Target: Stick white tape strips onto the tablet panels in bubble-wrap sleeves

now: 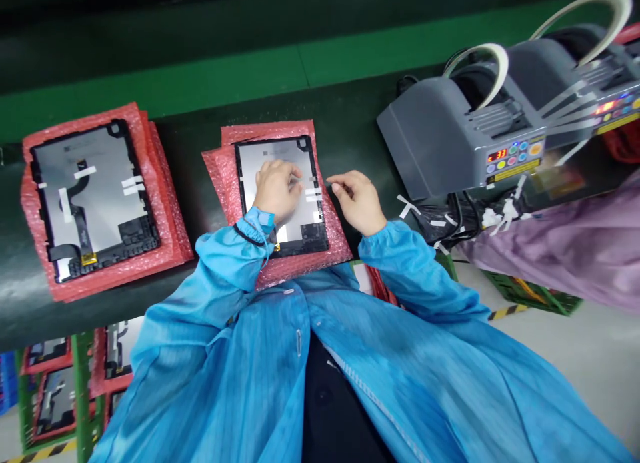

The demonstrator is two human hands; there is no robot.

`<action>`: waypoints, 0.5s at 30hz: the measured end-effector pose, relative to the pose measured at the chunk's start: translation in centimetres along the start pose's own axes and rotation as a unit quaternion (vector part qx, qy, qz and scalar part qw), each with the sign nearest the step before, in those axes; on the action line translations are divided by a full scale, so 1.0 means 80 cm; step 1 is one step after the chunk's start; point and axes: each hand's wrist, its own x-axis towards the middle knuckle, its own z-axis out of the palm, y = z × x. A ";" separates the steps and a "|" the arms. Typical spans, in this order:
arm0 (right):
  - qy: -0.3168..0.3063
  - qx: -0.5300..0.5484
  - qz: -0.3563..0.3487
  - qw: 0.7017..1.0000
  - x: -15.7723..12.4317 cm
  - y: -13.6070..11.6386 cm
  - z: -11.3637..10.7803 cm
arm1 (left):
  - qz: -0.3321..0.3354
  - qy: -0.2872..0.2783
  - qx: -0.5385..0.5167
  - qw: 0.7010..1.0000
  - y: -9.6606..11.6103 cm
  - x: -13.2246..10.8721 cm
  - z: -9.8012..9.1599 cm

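A tablet screen panel [299, 235], silver-backed with a black frame, lies on red bubble-wrap bags [270, 273] in front of me. My left hand [277, 191] is over its middle, fingers curled in, with a small pale bit by the fingertips that is too blurred to name. Just beyond the panel's right edge, my right hand [357, 200] has thumb and forefinger drawn close together; whatever they pinch does not show. Short white tape strips [313, 194] are stuck along the panel's right side, between the two hands. My left hand and sleeve hide the panel's lower left part.
Another taped panel [103, 196] rests on stacked red bags at left. Two grey tape dispensers [440, 136] stand on the dark bench [350, 110] at right, near tape scraps [409, 206] and cables. A co-worker's purple sleeve [565, 236] reaches in. Green crates [83, 390] holding panels are below left.
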 end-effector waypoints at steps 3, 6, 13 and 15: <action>-0.011 -0.067 -0.058 0.996 -0.027 -0.011 0.012 | 0.006 -0.011 0.007 1.000 0.004 -0.003 0.002; -0.031 -0.125 -0.055 0.990 -0.044 -0.021 0.028 | 0.005 -0.018 0.022 1.000 0.012 -0.004 0.011; -0.035 -0.110 -0.040 0.992 -0.029 0.002 0.012 | -0.047 0.088 0.050 0.994 -0.025 -0.025 -0.029; 0.011 -0.067 -0.028 0.997 -0.027 0.009 0.006 | -0.097 0.157 0.067 0.981 -0.047 -0.044 -0.050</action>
